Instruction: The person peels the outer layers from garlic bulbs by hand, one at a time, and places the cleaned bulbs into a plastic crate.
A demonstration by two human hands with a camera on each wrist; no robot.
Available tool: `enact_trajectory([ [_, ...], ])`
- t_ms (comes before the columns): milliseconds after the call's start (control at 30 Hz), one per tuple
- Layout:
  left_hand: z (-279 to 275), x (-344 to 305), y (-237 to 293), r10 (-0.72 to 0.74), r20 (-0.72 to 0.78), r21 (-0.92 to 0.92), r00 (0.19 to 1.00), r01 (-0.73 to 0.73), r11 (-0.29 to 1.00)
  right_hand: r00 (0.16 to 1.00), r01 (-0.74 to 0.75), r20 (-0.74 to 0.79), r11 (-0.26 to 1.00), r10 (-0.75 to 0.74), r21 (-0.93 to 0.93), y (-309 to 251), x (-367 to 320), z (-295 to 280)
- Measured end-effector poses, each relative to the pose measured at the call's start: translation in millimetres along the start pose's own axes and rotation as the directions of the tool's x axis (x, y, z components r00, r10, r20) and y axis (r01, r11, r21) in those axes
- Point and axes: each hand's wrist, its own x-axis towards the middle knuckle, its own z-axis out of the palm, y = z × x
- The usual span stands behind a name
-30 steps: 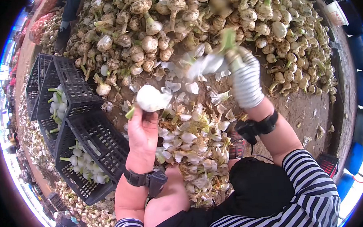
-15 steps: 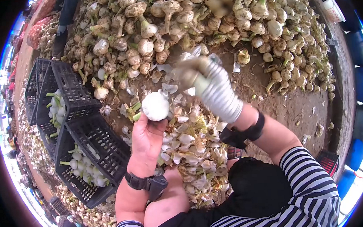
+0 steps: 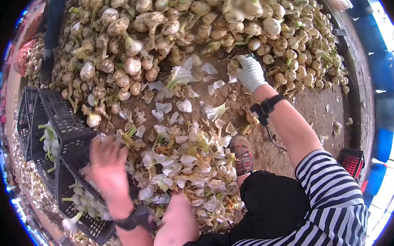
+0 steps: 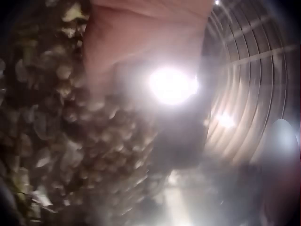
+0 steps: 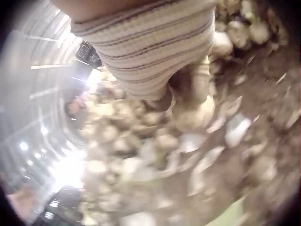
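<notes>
Head cam: white bulb (image 3: 70, 224) at 8 o'clock, by outer rim of blk crate (image 3: 95, 230), approx 7 o'clock from L hand (image 3: 108, 167); can't tell if resting or midair. Long axis slanted: stalk to 1-2 o'clock, round end to 7-8. L hand blurred, fingers spread wide toward 12, empty. R hand (image 3: 250, 73), gloved, at 2 o'clock by edge of bulb pile (image 3: 300, 50); grip unclear. Peel heap (image 3: 186, 168) at 6.

L wrist cam: L hand at 12, fingers hidden, glare nr ctr.

R wrist cam: R hand at 12, pale roundish thing (image 5: 194, 114) at fingertips; blurred, can't tell if held, axis unclear.
</notes>
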Motion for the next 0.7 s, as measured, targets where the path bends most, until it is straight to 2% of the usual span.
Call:
enact_trajectory([
  [33,31.3,11.0,-25.4,0.002,-0.234,0.410,0.972,0.097,0.907,1.000,-0.001,-0.006,0.976,0.003,0.217,-24.6,-11.3,-4.2],
  [67,42.3,23.3,-47.0,-0.038,-0.308,0.602,0.951,0.226,0.766,0.980,-0.158,0.189,0.795,0.056,0.586,-47.9,-26.5,-0.9],
  [100,41.0,21.6,-63.8,-0.113,-0.123,0.478,0.986,0.158,0.864,0.966,-0.146,0.247,0.634,-0.073,0.759,-78.5,-46.8,-12.9],
  [133,33.7,19.4,-72.9,-0.292,-0.049,0.458,0.955,0.281,0.843,0.900,-0.221,0.360,0.455,-0.245,0.863,-100.2,-64.7,-24.2],
  [167,53.9,24.7,-80.4,-0.361,-0.007,0.450,0.933,0.325,0.832,0.817,-0.266,0.462,0.485,-0.344,0.833,-127.0,-77.7,-46.6],
  [233,60.2,21.0,-84.2,-0.476,-0.050,0.268,0.878,0.471,0.840,0.789,-0.085,0.350,0.475,-0.504,0.876,-139.6,-87.9,-44.3],
  [267,58.3,20.1,-87.4,-0.401,-0.084,0.264,0.912,0.408,0.874,0.853,0.117,0.255,0.643,-0.456,0.757,-142.6,-81.2,-49.6],
  [300,57.2,19.1,-89.8,-0.324,-0.115,0.258,0.939,0.343,0.903,0.893,0.281,0.145,0.780,-0.425,0.559,-142.6,-70.6,-53.7],
  [333,57.4,18.7,-87.3,-0.301,-0.146,0.276,0.942,0.331,0.903,0.892,0.448,-0.132,0.808,-0.433,0.383,-131.6,-63.2,-40.0],
  [367,59.7,19.3,-87.7,-0.298,-0.145,0.274,0.943,0.328,0.904,0.890,0.451,-0.132,0.807,-0.436,0.381,-139.3,-63.0,-46.5],
  [433,66.7,16.4,-93.3,-0.213,-0.222,0.489,0.952,0.298,0.820,0.783,0.613,-0.355,0.730,-0.511,0.301,-168.2,-73.9,-61.5],
  [467,74.3,15.6,-90.2,-0.268,-0.237,0.483,0.934,0.353,0.802,0.733,0.679,-0.334,0.656,-0.592,0.328,-181.3,-89.2,-55.1],
  [500,80.1,14.1,-89.2,-0.275,-0.179,0.408,0.945,0.326,0.853,0.675,0.736,-0.318,0.576,-0.666,0.357,-188.1,-102.9,-46.5],
  [533,77.9,14.5,-90.5,-0.261,-0.176,0.425,0.949,0.312,0.849,0.645,0.754,-0.250,0.548,-0.722,0.361,-179.6,-108.5,-33.6],
  [667,62.8,6.9,-91.1,-0.262,-0.169,0.399,0.950,0.309,0.863,0.649,0.746,-0.201,0.560,-0.734,0.360,-165.1,-98.0,-20.7],
  [700,61.5,6.9,-88.0,-0.258,-0.157,0.398,0.953,0.300,0.867,0.676,0.736,-0.144,0.648,-0.723,0.196,-160.4,-90.3,-19.5],
])
